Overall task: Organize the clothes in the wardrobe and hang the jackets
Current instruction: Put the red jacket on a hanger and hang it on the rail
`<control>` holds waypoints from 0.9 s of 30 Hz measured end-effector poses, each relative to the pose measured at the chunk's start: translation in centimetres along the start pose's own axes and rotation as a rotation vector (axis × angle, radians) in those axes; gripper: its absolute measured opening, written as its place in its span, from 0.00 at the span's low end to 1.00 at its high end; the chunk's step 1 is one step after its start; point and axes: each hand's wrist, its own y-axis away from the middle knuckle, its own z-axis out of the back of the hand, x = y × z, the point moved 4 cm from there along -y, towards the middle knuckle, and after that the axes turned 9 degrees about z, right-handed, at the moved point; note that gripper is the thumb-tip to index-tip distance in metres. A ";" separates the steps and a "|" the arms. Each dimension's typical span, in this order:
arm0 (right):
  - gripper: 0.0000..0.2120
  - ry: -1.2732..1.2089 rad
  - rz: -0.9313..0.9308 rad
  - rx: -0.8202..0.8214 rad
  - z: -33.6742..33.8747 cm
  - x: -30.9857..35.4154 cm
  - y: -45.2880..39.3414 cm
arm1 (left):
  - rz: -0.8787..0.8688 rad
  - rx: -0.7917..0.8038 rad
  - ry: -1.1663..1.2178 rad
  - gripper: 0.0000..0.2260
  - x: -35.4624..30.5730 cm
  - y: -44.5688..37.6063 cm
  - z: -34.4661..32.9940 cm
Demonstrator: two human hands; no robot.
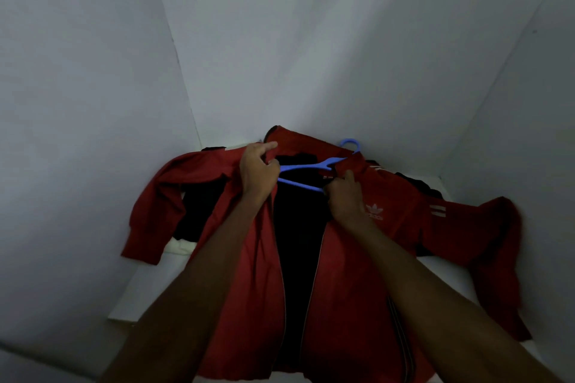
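Observation:
A red track jacket [249, 274] with white stripes and a white logo lies unzipped and spread on a white shelf [445, 277], its black lining showing down the middle. A blue plastic hanger [306, 165] sits inside the collar area, its hook pointing to the far right. My left hand [258, 172] grips the jacket's left front edge near the collar, by the hanger's left end. My right hand [345, 196] grips the hanger's lower bar together with the right front edge of the jacket.
Dark clothes [420, 185] lie under and behind the jacket on the shelf. White wardrobe walls [93, 102] close in on the left, back and right. The jacket's sleeves spread toward both side walls.

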 end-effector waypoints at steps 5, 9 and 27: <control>0.11 -0.014 0.057 0.003 -0.1 3.5 -2.9 | 0.230 0.415 0.177 0.20 -0.3 2.4 -3.6; 0.07 -0.141 0.024 -0.020 -0.8 3.6 -3.4 | 0.588 0.696 0.283 0.17 2.8 4.6 -5.7; 0.11 -1.055 -0.437 -0.107 -1.9 0.0 -0.3 | -0.269 0.559 -0.699 0.16 -0.2 -6.0 -11.4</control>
